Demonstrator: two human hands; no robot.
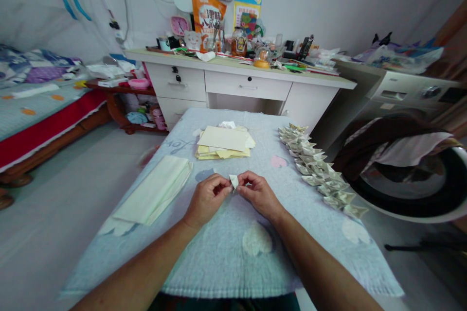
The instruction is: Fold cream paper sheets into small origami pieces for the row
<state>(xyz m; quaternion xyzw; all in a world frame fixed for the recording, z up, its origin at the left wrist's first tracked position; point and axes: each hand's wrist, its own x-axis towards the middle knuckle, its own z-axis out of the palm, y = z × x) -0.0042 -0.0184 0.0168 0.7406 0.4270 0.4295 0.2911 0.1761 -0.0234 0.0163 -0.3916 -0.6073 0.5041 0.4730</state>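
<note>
Between my two hands, a little above the cloth-covered table [219,262], is a small folded piece of pale paper [234,182]. My left hand [210,195] pinches its left side with thumb and forefinger. On the other side, my right hand [260,193] grips it the same way, fingers curled. Beyond my hands lies a stack of cream and yellow paper sheets [223,140]. A folded bundle of large pale sheets [155,189] rests to the left. Along the right edge stand rows of several folded paper pieces [314,165] with pointed tips.
Behind the table stands a white desk [248,82] crowded with a snack bag [207,17], a jar [239,41] and a pink clock [179,25]. At right is a washing machine [394,92] with its door open and clothes hanging out. A bed [47,102] is at left.
</note>
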